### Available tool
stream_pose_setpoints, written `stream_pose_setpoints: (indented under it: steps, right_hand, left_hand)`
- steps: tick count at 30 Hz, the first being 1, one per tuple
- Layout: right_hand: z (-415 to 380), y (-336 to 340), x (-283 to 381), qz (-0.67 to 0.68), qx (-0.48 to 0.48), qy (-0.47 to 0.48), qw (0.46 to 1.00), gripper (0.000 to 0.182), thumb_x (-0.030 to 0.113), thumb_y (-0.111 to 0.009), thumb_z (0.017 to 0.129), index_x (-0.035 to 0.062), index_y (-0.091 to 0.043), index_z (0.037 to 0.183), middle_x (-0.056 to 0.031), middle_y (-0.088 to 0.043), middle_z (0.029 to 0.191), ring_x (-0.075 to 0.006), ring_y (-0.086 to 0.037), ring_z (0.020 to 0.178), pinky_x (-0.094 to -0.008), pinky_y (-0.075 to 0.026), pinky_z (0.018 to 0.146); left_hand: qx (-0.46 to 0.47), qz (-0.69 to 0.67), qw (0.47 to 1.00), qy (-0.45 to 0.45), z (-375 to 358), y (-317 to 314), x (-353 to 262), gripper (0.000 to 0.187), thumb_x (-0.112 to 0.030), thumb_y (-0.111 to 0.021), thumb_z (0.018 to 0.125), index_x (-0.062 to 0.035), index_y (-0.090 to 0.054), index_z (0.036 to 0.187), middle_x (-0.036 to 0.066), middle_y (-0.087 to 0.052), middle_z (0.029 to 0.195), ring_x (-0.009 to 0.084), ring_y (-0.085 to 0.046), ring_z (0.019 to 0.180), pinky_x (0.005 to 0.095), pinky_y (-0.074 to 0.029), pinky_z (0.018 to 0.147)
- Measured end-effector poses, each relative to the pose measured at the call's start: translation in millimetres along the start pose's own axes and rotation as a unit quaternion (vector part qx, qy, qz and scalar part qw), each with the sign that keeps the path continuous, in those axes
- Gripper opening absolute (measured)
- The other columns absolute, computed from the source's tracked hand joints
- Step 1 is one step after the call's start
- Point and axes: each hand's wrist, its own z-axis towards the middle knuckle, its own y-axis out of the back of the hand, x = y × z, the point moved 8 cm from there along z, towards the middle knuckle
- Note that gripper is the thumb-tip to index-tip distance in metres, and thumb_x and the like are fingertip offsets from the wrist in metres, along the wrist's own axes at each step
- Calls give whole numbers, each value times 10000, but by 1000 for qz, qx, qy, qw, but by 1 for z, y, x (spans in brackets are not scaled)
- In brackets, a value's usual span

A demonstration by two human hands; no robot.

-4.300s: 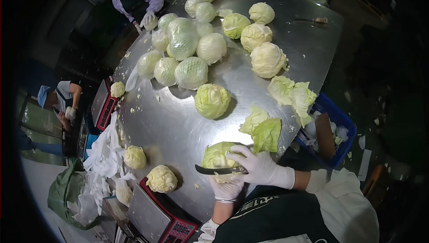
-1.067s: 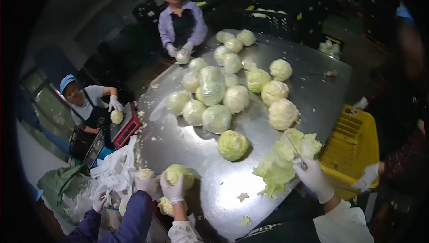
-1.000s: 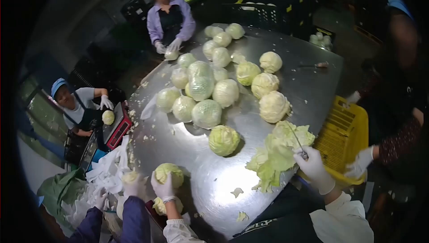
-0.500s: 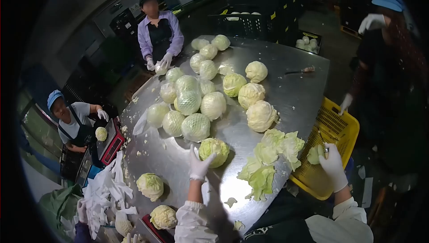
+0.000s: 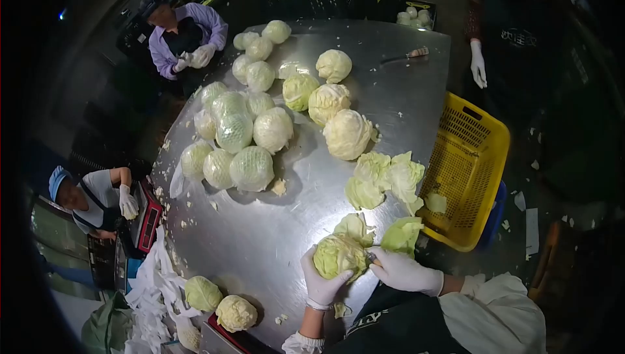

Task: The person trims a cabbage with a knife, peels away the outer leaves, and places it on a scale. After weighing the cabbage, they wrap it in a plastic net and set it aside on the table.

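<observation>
With our left hand [image 5: 323, 283] we drew the cabbage [image 5: 340, 254] nearer; our right hand [image 5: 405, 272] moved the knife [image 5: 372, 258] from the yellow basket [image 5: 500, 152] to it.

Bare cabbages [image 5: 348, 134], at table: seven. Wrapped cabbages [image 5: 251, 169], clustered: over a dozen, overlap hiding the exact count. Knife [image 5: 405, 56] on table [image 5: 286, 207]: one. Yellow basket [image 5: 499, 159]: one. Red scales [image 5: 151, 225]: two. Co-workers [image 5: 189, 35]: three.

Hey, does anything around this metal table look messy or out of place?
A few things. A knife lies loose near the far right edge, away from both hands. Loose cabbage leaves crowd the edge beside the yellow crate. A pale strip on the floor looks like litter.
</observation>
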Motion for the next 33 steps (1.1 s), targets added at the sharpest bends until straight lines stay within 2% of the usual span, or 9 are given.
stream_pose_setpoints:
  steps: [5,9,12,17,21,25,27,30,33]
  right_hand:
    - [-16,-4,14,-107,-31,94,989,385,225,-540,974,1,-458,1276,-236,-663,971,-420,-680,764,-495,-560,664]
    - [-17,-2,13,-205,12,27,978,387,225,-572,969,13,-470,1277,-212,-646,1015,-378,-692,754,-459,-575,663]
    - [-7,-6,14,-250,13,37,967,301,226,-578,964,-4,-493,1140,-199,-641,966,-358,-683,688,-449,-577,626]
    - [11,-4,11,-305,-17,47,951,138,95,-592,881,12,-509,954,-167,-650,840,-299,-704,637,-407,-580,570]
    - [41,-15,-22,-200,58,-21,978,223,62,-613,855,-33,-517,1033,-203,-673,882,-363,-716,753,-427,-585,650]
    - [44,-24,-33,-193,50,-8,980,296,121,-614,882,-66,-496,1080,-250,-674,900,-406,-711,810,-464,-573,739]
    - [47,-16,-43,-112,12,-32,993,342,245,-537,959,-65,-489,1095,-291,-674,910,-454,-685,850,-523,-545,770]
    - [58,16,-53,-60,-55,-65,995,356,274,-504,973,-55,-491,1109,-297,-664,886,-478,-669,840,-544,-529,772]
    - [68,46,-92,-44,-135,-83,986,342,273,-497,971,-39,-499,1112,-324,-647,859,-491,-655,826,-552,-516,768]
  left_hand:
    - [-38,37,998,18,-6,2,8,1023,-308,-943,666,85,-337,1391,161,-420,1294,263,-480,1225,392,-409,1079]
    - [-31,53,998,1,-2,-2,6,1000,-288,-933,679,96,-335,1383,177,-417,1288,271,-480,1220,388,-410,1075]
    - [-59,-12,997,37,-3,-6,0,987,-303,-932,677,102,-349,1362,198,-424,1272,282,-470,1224,396,-398,1082]
    - [-70,104,992,20,3,-3,1,954,-345,-930,668,97,-392,1321,208,-442,1229,302,-481,1192,416,-399,1064]
    - [-67,174,982,25,8,-2,-4,924,-336,-918,675,89,-405,1315,206,-444,1213,307,-494,1163,425,-409,1042]
    - [-78,10,997,16,-3,5,-3,863,-266,-900,704,46,-410,1341,175,-465,1264,285,-502,1201,413,-406,1072]
    - [-75,-71,995,18,-8,3,-7,843,-239,-894,714,26,-412,1352,166,-473,1285,277,-504,1218,407,-403,1085]
    - [-68,-104,992,-18,-20,10,-9,826,-180,-875,735,-6,-400,1388,149,-478,1338,261,-505,1238,391,-401,1099]
    - [-114,-103,988,17,-39,34,6,745,-256,-771,825,-14,-389,1417,146,-515,1336,256,-507,1257,401,-399,1101]
